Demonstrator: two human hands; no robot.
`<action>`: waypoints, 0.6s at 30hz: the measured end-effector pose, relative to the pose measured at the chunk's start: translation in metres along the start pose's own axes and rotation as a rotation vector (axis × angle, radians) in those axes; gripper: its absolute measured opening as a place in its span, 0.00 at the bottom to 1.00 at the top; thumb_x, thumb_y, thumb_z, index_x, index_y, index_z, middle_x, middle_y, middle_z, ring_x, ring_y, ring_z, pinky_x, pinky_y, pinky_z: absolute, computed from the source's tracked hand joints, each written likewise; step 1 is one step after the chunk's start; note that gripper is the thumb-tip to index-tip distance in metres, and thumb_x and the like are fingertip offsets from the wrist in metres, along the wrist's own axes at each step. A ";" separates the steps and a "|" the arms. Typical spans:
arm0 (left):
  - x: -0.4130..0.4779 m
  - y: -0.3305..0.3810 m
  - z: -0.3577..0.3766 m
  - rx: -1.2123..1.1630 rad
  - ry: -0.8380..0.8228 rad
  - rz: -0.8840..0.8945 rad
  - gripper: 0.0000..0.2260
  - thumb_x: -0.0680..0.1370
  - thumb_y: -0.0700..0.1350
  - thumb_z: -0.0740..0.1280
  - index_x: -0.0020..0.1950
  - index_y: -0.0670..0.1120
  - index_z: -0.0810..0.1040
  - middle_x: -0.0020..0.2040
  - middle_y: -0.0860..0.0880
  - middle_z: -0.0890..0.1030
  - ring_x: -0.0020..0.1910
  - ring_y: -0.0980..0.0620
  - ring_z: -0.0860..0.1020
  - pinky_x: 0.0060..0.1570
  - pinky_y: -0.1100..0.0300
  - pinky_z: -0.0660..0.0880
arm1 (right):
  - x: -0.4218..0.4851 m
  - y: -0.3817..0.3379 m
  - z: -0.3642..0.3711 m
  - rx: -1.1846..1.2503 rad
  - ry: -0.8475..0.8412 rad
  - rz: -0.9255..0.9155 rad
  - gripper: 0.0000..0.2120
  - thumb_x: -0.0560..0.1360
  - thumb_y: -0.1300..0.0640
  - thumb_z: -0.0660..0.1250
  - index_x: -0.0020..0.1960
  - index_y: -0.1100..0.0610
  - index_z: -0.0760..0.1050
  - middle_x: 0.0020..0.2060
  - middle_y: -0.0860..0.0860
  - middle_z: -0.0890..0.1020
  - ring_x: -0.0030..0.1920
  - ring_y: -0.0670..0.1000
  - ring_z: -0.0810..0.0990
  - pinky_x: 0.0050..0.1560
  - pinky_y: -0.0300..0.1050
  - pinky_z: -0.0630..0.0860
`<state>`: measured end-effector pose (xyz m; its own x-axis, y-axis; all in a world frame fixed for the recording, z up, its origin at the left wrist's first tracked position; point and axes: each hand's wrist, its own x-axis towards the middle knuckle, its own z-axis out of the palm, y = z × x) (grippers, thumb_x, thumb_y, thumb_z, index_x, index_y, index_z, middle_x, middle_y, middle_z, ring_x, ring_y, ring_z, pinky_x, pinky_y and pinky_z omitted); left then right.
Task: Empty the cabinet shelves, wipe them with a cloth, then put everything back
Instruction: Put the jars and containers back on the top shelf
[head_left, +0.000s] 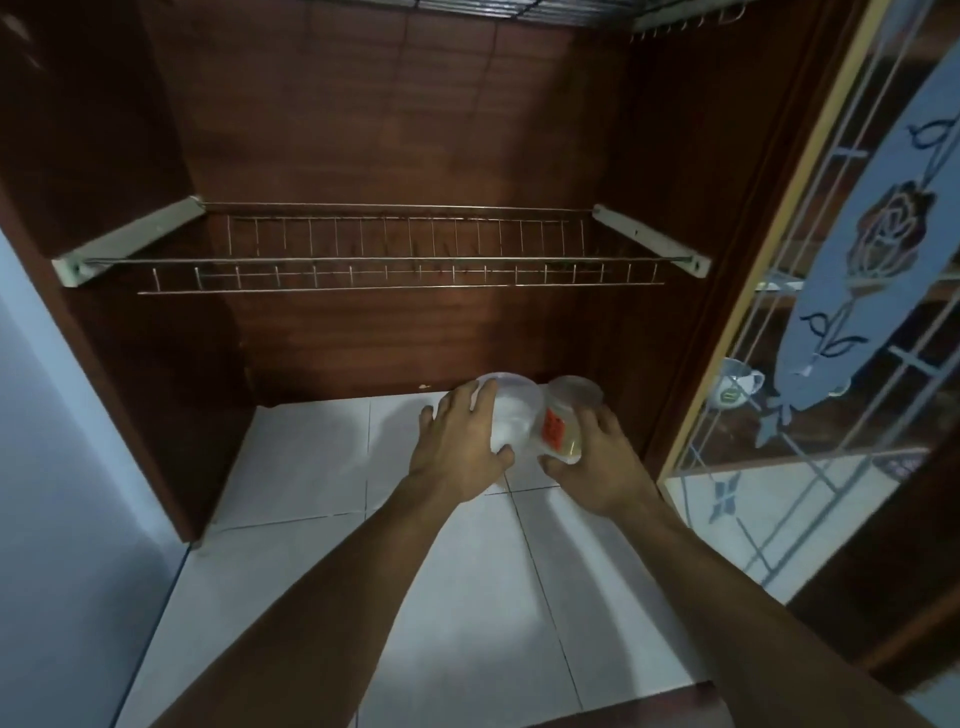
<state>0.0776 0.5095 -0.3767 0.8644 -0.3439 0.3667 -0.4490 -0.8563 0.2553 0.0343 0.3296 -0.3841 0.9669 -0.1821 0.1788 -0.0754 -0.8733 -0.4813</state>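
Inside the dark wooden cabinet (395, 130), a bare wire rack shelf (405, 260) spans the middle. On the white tiled bottom surface (301, 457), near the back right, my left hand (462, 441) grips a clear plastic tub (511, 410) holding white powder. Beside it my right hand (597, 457) holds a second clear plastic container (566, 415) with an orange label. The two containers touch each other.
An open glass door (831, 312) with a frosted rose pattern stands at the right; a white mug (735, 384) shows through it. Another wire rack (519, 8) runs along the top. A pale wall (52, 467) lies at the left.
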 end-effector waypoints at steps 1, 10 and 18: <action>0.007 -0.002 0.006 -0.006 -0.002 0.000 0.37 0.74 0.57 0.68 0.77 0.49 0.55 0.75 0.47 0.62 0.73 0.46 0.63 0.70 0.46 0.63 | 0.008 0.004 0.004 0.011 0.005 0.029 0.41 0.70 0.45 0.73 0.75 0.54 0.56 0.72 0.58 0.62 0.68 0.63 0.68 0.62 0.56 0.73; 0.065 -0.020 0.065 -0.097 -0.054 -0.062 0.37 0.72 0.62 0.68 0.77 0.51 0.58 0.77 0.44 0.56 0.74 0.43 0.60 0.70 0.45 0.62 | 0.082 0.034 0.040 0.064 0.076 0.090 0.42 0.69 0.42 0.74 0.75 0.52 0.56 0.73 0.58 0.59 0.66 0.64 0.70 0.56 0.57 0.78; 0.092 -0.036 0.102 -0.173 -0.148 -0.154 0.48 0.64 0.72 0.69 0.78 0.55 0.54 0.79 0.47 0.45 0.76 0.41 0.55 0.70 0.39 0.62 | 0.118 0.056 0.061 0.012 0.127 0.119 0.48 0.66 0.40 0.75 0.76 0.53 0.54 0.75 0.57 0.58 0.73 0.63 0.58 0.67 0.58 0.71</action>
<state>0.1960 0.4698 -0.4434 0.9435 -0.2780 0.1802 -0.3304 -0.8289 0.4514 0.1590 0.2870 -0.4427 0.9126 -0.3401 0.2267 -0.1840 -0.8371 -0.5152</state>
